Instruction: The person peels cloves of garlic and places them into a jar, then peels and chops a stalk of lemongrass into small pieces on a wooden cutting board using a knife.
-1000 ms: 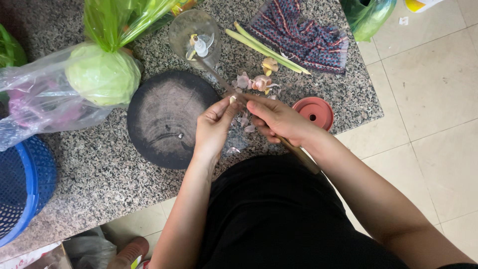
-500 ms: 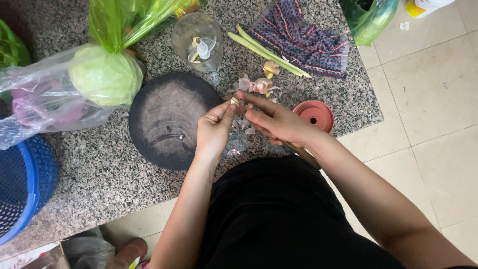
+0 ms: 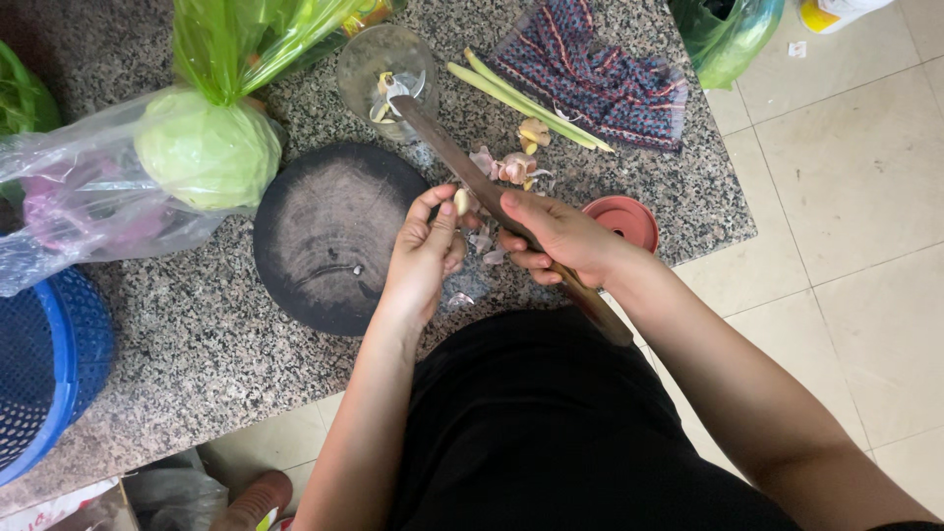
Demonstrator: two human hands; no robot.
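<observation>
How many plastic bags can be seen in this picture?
3: a clear bag holding the cabbage at left, a green bag above it, and another green bag on the floor, top right. More may lie outside the frame.

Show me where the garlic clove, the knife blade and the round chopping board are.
garlic clove (image 3: 460, 202), head view, on the clove's pale side at the left hand's fingertips.
knife blade (image 3: 444, 146), head view, mid blade.
round chopping board (image 3: 324, 231), head view, bare dark centre.
</observation>
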